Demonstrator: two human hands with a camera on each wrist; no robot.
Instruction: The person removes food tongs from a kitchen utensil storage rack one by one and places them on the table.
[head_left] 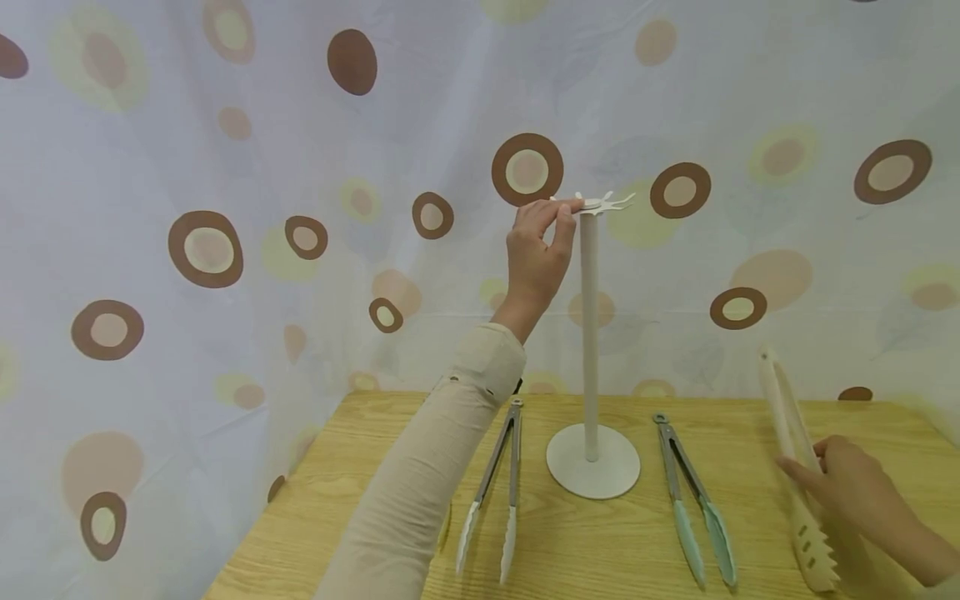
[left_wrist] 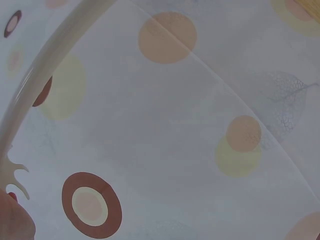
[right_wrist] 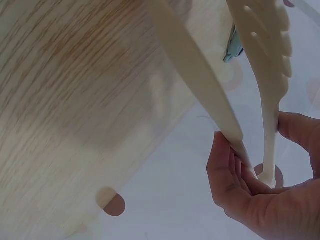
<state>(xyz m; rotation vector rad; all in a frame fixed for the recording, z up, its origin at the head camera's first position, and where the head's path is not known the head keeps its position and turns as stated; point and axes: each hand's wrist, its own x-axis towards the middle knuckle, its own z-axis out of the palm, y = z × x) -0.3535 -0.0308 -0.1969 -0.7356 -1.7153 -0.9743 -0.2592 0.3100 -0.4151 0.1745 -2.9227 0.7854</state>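
Note:
A white utensil stand [head_left: 590, 333] rises from a round base on the table, with a ring of hooks [head_left: 611, 202] at its top. My left hand [head_left: 538, 254] pinches the near left edge of that ring. In the left wrist view, the fingertip [left_wrist: 16, 220] shows beside the hooks and the pole [left_wrist: 55, 47] slants past. At the right, my right hand [head_left: 862, 492] grips cream tongs [head_left: 813, 546] near the middle, hinge end up and slotted heads down. In the right wrist view, thumb and fingers [right_wrist: 220, 165] hold the tongs' two arms, which stand spread apart.
Grey tongs with white tips [head_left: 510, 537] lie left of the stand's base; tongs with mint-green tips [head_left: 720, 537] lie to its right. A yellowish thing [head_left: 446, 527] is mostly hidden behind the left sleeve. A patterned curtain [head_left: 465, 108] hangs behind the wooden table [head_left: 600, 550].

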